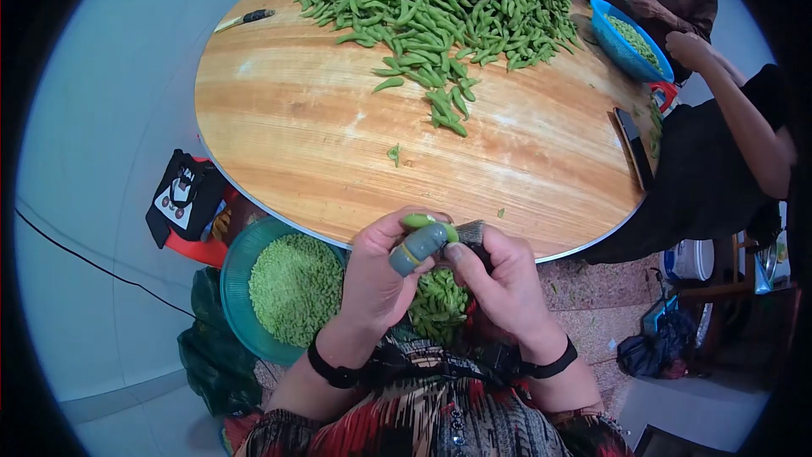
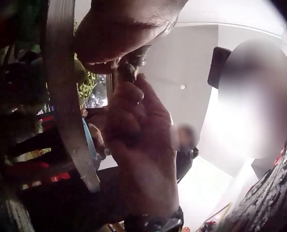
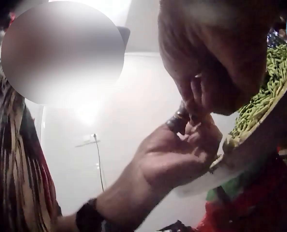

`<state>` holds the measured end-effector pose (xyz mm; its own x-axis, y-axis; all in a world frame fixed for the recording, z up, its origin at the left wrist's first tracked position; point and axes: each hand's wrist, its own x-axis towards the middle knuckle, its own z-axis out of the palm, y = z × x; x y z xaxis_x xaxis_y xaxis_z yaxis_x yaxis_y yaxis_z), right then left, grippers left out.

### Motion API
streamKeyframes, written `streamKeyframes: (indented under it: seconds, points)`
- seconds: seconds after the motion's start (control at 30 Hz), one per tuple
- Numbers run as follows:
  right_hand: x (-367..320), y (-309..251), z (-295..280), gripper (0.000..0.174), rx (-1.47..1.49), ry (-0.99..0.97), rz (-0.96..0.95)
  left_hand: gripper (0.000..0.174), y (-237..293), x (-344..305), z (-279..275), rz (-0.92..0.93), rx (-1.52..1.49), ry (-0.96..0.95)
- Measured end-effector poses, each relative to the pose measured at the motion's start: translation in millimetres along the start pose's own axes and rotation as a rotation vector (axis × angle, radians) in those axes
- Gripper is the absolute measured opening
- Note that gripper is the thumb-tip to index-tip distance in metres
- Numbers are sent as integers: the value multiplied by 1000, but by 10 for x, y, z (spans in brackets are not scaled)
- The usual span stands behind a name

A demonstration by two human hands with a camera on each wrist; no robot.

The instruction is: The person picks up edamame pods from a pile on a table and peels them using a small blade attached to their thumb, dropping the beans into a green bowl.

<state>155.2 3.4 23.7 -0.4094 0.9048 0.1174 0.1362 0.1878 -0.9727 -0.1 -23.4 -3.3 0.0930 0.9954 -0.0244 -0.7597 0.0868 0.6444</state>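
Observation:
Beyond the near table edge, my left hand (image 1: 382,267) holds a green pod (image 1: 418,220) between its fingers, its thumb covered by a grey-green sleeve with a yellow band (image 1: 420,247). Close against it on the right, my right hand (image 1: 505,279) pinches at the pod's end, with dark wrapping on a finger. Both hands meet in the left wrist view, where the right hand (image 2: 143,145) reaches up to the left. In the right wrist view the left hand (image 3: 177,157) touches the fingers of the right hand (image 3: 216,53); the pod is unclear there.
A heap of pods (image 1: 457,0) covers the far part of the wooden table (image 1: 321,135). A teal basket of shelled beans (image 1: 296,292) stands at lower left, and more pods (image 1: 438,305) lie below my hands. Another person's arm (image 1: 744,118), a blue basket (image 1: 622,46) and a phone (image 1: 633,148) are right.

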Motion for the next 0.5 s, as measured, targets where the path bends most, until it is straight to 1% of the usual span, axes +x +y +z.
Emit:
streamKeyframes:
  seconds: [0.07,0.1,0.13,0.2,0.23,0.27,0.3,0.37,0.4,0.47,0.5]
  points:
    - [-25,-70,-21,14,96,-146,204,20,21,-15,103,62,-67,115]
    - [-9,-162,-14,19,173,-166,203,20,32,-18,92,62,-69,123]
    - [-1,-151,-31,19,175,-170,208,17,41,-18,79,91,-12,103]
    - [5,-128,-94,24,371,-307,391,13,39,-23,54,117,44,88]
    - [16,-123,-73,29,430,-317,383,12,31,-23,33,152,174,95]
    - [27,-108,-64,29,431,-319,385,11,28,-21,17,188,304,102]
    - [35,-89,-54,28,437,-319,392,11,36,-23,7,187,304,106]
    - [42,-87,-23,27,443,-322,402,11,63,-26,-6,266,623,118]
    - [46,-103,6,25,430,-295,405,11,63,-15,1,265,622,120]
    - [48,-111,27,23,417,-268,410,10,52,12,20,252,407,41]
    - [49,-110,30,19,658,-317,457,10,50,22,-18,249,407,42]
